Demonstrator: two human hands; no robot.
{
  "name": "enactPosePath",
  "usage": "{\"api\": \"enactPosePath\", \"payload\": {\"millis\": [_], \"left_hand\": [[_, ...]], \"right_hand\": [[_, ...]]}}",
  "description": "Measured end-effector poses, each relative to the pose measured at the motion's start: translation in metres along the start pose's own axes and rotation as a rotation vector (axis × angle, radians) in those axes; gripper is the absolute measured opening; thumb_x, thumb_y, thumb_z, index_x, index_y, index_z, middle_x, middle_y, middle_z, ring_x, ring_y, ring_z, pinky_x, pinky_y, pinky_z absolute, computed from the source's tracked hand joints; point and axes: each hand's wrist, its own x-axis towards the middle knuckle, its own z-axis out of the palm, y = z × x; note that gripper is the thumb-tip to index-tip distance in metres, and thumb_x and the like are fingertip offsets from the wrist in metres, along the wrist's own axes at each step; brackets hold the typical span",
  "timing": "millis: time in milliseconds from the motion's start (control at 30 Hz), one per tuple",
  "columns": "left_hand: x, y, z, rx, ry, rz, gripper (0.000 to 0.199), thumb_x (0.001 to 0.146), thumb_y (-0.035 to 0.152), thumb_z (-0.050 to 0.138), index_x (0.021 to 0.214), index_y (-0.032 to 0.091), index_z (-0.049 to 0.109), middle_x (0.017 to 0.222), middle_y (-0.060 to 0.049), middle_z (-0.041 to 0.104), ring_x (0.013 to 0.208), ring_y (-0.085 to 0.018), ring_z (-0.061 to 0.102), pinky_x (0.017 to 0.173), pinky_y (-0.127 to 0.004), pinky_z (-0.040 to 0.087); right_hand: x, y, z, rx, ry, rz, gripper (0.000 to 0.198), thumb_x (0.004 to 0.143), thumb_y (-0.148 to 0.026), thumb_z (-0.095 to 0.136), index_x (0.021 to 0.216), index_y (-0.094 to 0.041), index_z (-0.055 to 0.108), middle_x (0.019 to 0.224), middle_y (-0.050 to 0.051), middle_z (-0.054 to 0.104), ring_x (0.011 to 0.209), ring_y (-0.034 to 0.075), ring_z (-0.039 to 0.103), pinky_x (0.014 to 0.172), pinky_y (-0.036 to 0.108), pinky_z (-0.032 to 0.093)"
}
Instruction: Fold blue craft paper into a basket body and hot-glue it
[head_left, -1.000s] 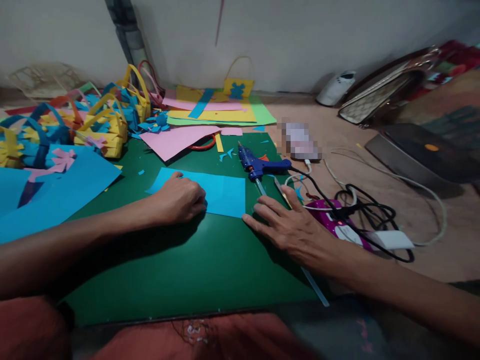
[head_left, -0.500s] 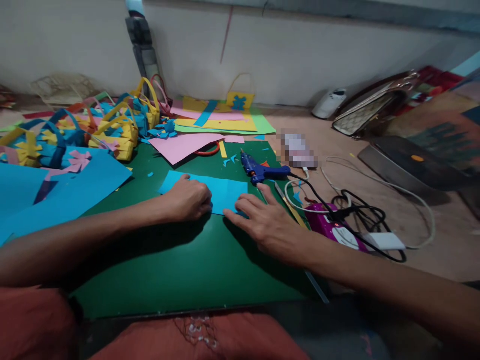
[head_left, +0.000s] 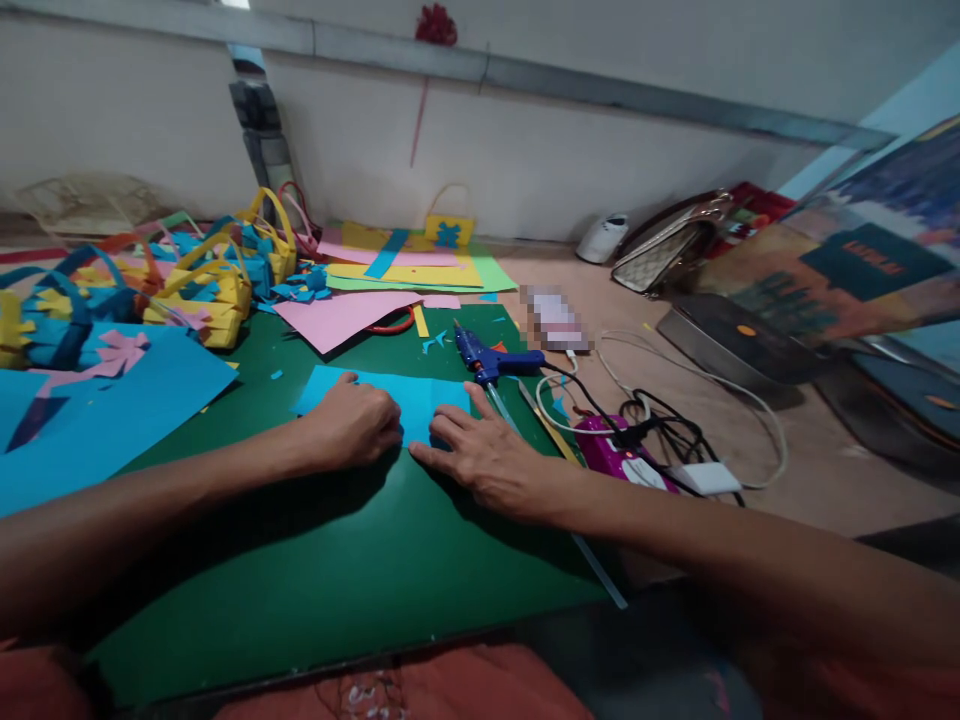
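A blue paper strip [head_left: 418,394] lies crosswise on the green board [head_left: 360,580], with a faint crease right of its middle. My left hand [head_left: 352,425] rests on the strip's left part, fingers curled into a fist and thumb stretched toward the top edge. Whatever lies beneath those fingers is hidden. Over the strip's right end, my right hand [head_left: 491,455] lies with fingers spread, its fingertips touching the paper. Just beyond the right hand sits a blue glue gun [head_left: 480,358], a clear glue stick [head_left: 504,404] sticking out of its back.
Yellow and blue paper baskets [head_left: 214,295] crowd the left, behind a large blue sheet [head_left: 142,430]. A pink sheet [head_left: 341,315] partly covers red-handled scissors [head_left: 397,321]. To the right are a phone [head_left: 555,320], a purple power strip [head_left: 611,455], tangled cables and a dark case [head_left: 735,345].
The view has tilted up and turned right, so everything sits further left and lower. My right hand has slid slightly left on the blue paper strip; the left fist stays on it.
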Motion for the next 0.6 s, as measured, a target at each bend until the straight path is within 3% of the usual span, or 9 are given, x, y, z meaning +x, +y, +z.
{"api": "enactPosePath", "payload": {"millis": [300, 600], "left_hand": [[0.003, -0.005, 0.008, -0.019, 0.031, 0.002, 0.024, 0.081, 0.025, 0.047, 0.067, 0.016, 0.065, 0.073, -0.007, 0.069, 0.067, -0.02, 0.059, 0.084, -0.045, 0.033], [0.003, -0.006, 0.008, -0.05, 0.021, 0.0, 0.022, 0.081, 0.025, 0.049, 0.072, 0.017, 0.067, 0.074, -0.006, 0.069, 0.066, -0.018, 0.058, 0.081, -0.04, 0.032]], "right_hand": [[-0.031, 0.004, 0.005, 0.014, -0.008, 0.06, 0.049, 0.076, -0.009, 0.044, 0.124, -0.018, 0.047, 0.099, 0.011, 0.054, 0.1, 0.026, 0.041, 0.093, 0.055, 0.02], [-0.06, 0.006, 0.018, -0.007, 0.056, 0.129, 0.047, 0.074, -0.01, 0.046, 0.12, -0.018, 0.051, 0.101, 0.011, 0.055, 0.104, 0.028, 0.042, 0.094, 0.059, 0.018]]}}
